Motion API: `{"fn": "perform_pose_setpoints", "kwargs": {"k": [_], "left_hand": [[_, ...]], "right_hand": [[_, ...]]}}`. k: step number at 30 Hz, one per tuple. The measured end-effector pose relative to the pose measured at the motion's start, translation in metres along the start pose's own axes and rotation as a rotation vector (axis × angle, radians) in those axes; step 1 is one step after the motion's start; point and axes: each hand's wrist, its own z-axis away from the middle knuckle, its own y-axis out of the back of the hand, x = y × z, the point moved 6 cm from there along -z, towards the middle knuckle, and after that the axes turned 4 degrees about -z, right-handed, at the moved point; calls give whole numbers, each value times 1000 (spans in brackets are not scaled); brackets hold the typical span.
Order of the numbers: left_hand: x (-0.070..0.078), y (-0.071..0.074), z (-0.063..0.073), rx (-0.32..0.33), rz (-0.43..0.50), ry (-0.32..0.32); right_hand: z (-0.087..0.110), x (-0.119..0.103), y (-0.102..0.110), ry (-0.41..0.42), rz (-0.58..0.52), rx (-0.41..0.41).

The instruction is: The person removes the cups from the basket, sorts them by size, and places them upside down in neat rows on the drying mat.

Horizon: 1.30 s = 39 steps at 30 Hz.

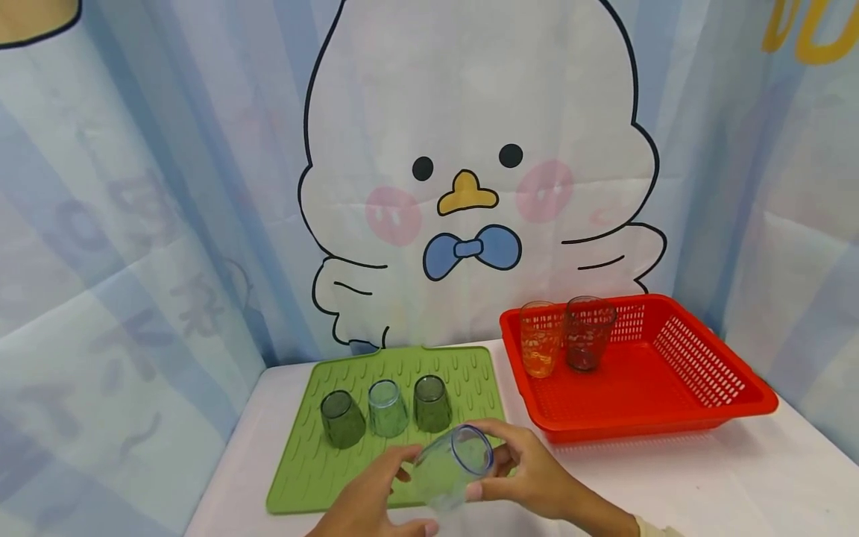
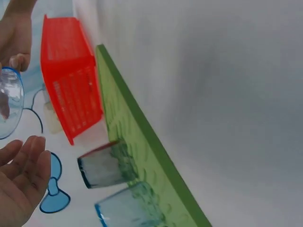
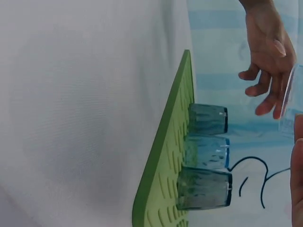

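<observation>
A clear drinking glass with a blue rim [image 1: 443,470] is tilted above the front of a green ribbed mat [image 1: 470,369]. My right hand [image 1: 533,470] grips it near the rim, with the thumb below and fingers above. On the other side, my left hand [image 1: 365,496] is held open, its fingers and thumb spread beside the glass's lower end; the right wrist view shows that hand [image 3: 270,56] with loose fingers. Three glasses stand in a row on the mat: a dark green one [image 1: 343,421], a pale blue-green one [image 1: 387,410] and another dark green one [image 1: 432,405].
Right of the mat sits a red plastic basket [image 1: 658,380] with slotted walls. An orange-looking glass [image 1: 540,343] and a darker glass [image 1: 589,335] stand in its left part. A white cloth [image 1: 671,485] covers the table, and a printed curtain [image 1: 470,97] hangs behind.
</observation>
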Motion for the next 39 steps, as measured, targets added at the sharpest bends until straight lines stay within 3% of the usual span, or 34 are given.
{"fn": "perform_pose_setpoints", "kwargs": {"k": [4, 11, 16, 23, 31, 39], "left_hand": [[-19, 3, 2, -3, -15, 27], [-62, 15, 6, -28, -26, 141], [-94, 31, 9, 12, -117, 159], [-128, 51, 13, 80, -145, 244], [-148, 64, 16, 117, -185, 177], [-166, 72, 16, 72, -178, 52]], "right_hand": [[-1, 5, 5, -41, 20, 49], [-6, 16, 10, -101, -4, 116], [-10, 23, 14, -132, 9, 168], [-16, 34, 15, -174, 2, 225], [-19, 46, 18, -207, 16, 283], [-20, 54, 24, -263, 68, 324]]}}
